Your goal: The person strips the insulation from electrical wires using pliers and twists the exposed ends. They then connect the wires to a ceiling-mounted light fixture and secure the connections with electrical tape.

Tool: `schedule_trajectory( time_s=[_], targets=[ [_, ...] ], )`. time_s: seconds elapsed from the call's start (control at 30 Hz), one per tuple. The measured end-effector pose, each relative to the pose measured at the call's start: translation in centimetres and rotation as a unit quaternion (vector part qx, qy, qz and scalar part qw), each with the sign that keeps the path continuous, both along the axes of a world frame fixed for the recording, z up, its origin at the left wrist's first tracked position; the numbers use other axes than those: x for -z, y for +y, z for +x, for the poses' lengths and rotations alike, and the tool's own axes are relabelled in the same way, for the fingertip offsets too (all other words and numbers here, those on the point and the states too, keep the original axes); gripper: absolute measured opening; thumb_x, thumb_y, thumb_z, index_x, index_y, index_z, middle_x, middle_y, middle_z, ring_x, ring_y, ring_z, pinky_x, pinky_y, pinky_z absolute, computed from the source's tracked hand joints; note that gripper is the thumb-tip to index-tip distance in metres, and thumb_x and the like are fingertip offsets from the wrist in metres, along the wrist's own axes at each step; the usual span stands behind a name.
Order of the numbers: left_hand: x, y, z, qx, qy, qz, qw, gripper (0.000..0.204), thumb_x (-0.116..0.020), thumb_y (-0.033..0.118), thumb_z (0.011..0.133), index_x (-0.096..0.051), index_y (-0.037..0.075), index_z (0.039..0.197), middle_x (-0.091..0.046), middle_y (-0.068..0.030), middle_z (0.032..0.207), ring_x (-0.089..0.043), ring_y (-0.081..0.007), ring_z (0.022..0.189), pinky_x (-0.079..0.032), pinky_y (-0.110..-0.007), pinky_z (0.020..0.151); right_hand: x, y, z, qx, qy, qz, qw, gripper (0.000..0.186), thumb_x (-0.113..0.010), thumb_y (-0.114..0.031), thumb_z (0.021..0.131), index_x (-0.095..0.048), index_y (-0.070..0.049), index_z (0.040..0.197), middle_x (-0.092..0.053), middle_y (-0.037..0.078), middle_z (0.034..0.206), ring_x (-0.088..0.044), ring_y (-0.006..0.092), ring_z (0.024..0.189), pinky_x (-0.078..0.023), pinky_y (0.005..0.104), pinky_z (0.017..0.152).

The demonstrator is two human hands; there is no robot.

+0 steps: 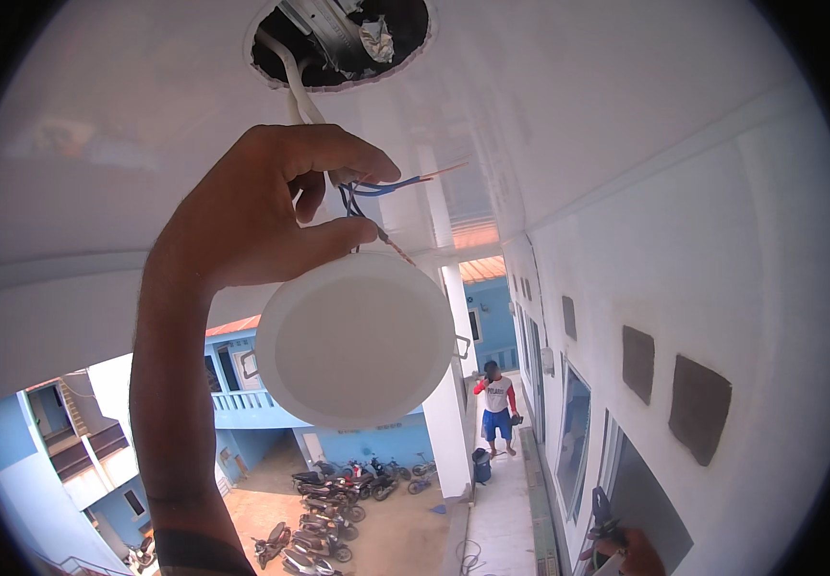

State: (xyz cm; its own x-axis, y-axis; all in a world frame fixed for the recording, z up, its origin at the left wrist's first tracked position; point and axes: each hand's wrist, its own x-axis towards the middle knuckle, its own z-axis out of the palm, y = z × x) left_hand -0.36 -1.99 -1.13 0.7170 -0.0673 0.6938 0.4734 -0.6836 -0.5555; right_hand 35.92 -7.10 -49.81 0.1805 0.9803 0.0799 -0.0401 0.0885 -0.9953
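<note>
My left hand (261, 202) is raised beneath a ragged round hole (338, 43) in the white ceiling, closed on electrical wires (391, 187) at the end of cream cables (295, 82). Blue and dark wires poke out between its fingers, with bare copper at some tips. Below the fingers hangs a round white downlight panel (352, 341) with spring clips at both sides. At the lower right, my right hand (631, 552) is closed on a dark tool (602, 518) that looks like pliers.
A person (496, 403) stands on the narrow walkway (463, 557) beside a dark bag (482, 466). The white wall (741, 269) with windows and grey square patches runs along the right. Below lies a courtyard with several parked motorbikes (328, 518) and blue buildings (357, 442).
</note>
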Motion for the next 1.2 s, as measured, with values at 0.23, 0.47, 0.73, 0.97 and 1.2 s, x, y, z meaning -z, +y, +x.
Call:
schedule_trajectory(
  time_s=[0.23,0.47,0.73,0.97,1.2],
  targets=[
    [0.0,-0.1,1.1,-0.061,-0.013,-0.024,0.998,0.032,-0.093,0.015,0.072,-0.076,0.009,0.097,-0.073,-0.0046,0.095,-0.056,-0.009,0.058,-0.045,-0.024,0.053,0.5,0.2,-1.2,-0.022,-0.024,-0.028,0.999,0.022,-0.062,-0.018,0.098,-0.071,0.001,0.105,-0.069,0.006,0.074,-0.064,0.0155,0.059,-0.05,0.0327,0.052],
    [0.7,1.4,2.0,-0.009,-0.053,0.062,0.997,0.021,-0.087,0.02,0.08,-0.074,0.006,0.087,-0.071,-0.002,0.081,-0.052,-0.0067,0.051,-0.039,-0.023,0.047,3.8,0.8,-1.6,-0.013,-0.051,-0.071,0.996,0.026,-0.061,-0.021,0.098,-0.072,0.002,0.099,-0.07,0.008,0.073,-0.065,0.0168,0.06,-0.052,0.0334,0.054],
    [1.1,2.8,3.1,0.015,-0.145,0.079,0.986,0.016,-0.08,0.018,0.086,-0.073,0.004,0.084,-0.069,-0.0035,0.075,-0.055,-0.0094,0.053,-0.041,-0.027,0.052,11.6,2.1,-1.3,0.039,0.003,-0.073,0.997,0.031,-0.062,-0.028,0.099,-0.072,0.001,0.097,-0.07,0.008,0.074,-0.066,0.0174,0.062,-0.052,0.0326,0.055],
    [1.6,3.1,3.7,0.067,-0.198,0.072,0.975,0.014,-0.078,0.017,0.087,-0.073,0.004,0.085,-0.068,-0.0043,0.073,-0.058,-0.0092,0.056,-0.044,-0.027,0.054,15.8,0.4,-3.0,0.054,-0.007,-0.123,0.991,0.041,-0.064,-0.043,0.099,-0.072,-0.004,0.09,-0.066,0.004,0.067,-0.06,0.0165,0.055,-0.046,0.0332,0.051],
    [2.0,1.4,2.6,0.057,-0.181,-0.036,0.981,0.017,-0.078,0.013,0.087,-0.074,0.003,0.101,-0.075,-0.0052,0.088,-0.061,-0.0079,0.061,-0.043,-0.021,0.054,19.6,-1.5,-5.8,0.082,-0.15,-0.135,0.976,0.049,-0.07,-0.048,0.093,-0.068,0.0,0.103,-0.067,0.009,0.068,-0.064,0.0193,0.055,-0.049,0.0377,0.049]
  ],
)
